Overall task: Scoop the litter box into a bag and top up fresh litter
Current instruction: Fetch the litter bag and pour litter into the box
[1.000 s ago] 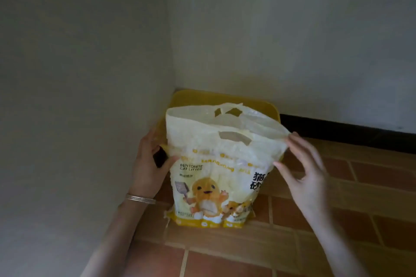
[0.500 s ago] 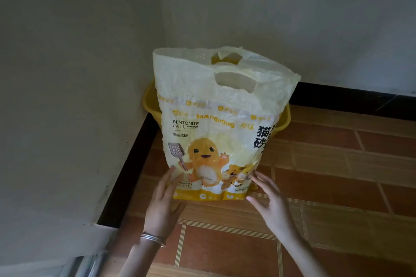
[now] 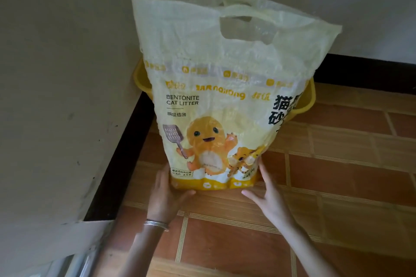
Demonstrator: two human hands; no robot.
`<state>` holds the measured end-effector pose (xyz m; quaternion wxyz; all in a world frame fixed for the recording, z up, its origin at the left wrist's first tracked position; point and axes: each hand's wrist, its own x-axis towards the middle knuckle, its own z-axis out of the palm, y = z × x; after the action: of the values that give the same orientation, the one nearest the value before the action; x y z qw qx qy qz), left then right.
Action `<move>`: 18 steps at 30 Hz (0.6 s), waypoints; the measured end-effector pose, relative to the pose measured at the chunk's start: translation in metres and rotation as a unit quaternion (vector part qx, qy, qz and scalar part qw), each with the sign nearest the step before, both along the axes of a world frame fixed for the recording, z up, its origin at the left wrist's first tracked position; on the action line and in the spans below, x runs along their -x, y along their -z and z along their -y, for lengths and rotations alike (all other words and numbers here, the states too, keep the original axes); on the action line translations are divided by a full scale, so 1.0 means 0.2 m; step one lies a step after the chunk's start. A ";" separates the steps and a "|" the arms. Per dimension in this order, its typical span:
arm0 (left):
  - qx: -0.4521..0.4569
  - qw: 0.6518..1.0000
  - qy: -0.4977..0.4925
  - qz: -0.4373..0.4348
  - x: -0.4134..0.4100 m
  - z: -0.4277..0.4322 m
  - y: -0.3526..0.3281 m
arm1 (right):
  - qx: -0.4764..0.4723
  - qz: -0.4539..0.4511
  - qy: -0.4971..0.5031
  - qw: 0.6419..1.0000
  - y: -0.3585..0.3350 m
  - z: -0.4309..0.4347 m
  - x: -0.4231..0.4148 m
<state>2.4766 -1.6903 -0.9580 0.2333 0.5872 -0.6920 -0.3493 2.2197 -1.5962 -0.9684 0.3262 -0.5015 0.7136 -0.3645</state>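
A pale yellow bag of bentonite cat litter (image 3: 225,101) stands upright on the tiled floor, its top open with cut-out handles. Behind it, mostly hidden, a yellow litter box (image 3: 306,103) sits in the corner of the room; only its rim shows at both sides of the bag. My left hand (image 3: 167,195) cups the bag's lower left corner, thumb under the bottom edge. My right hand (image 3: 269,193) presses flat against the bag's lower right corner with fingers spread. The inside of the box is hidden.
White walls meet in the corner behind the box, with a black skirting strip (image 3: 117,164) along their base. Brown floor tiles (image 3: 337,186) stretch to the right and toward me. A silver bangle (image 3: 156,224) is on my left wrist.
Both hands came down from the bag's upper sides to its bottom corners. The view has drawn closer and tilted down, so the bag now looks larger.
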 end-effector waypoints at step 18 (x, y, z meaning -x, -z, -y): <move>0.054 0.996 -0.024 0.069 0.01 0.08 -0.09 | 0.159 -0.157 -0.005 0.975 -0.03 0.10 0.02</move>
<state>2.4752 -1.7069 -0.9394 0.2246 0.6125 -0.7101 -0.2648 2.2155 -1.6171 -0.9618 0.1277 -0.6013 0.6865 -0.3885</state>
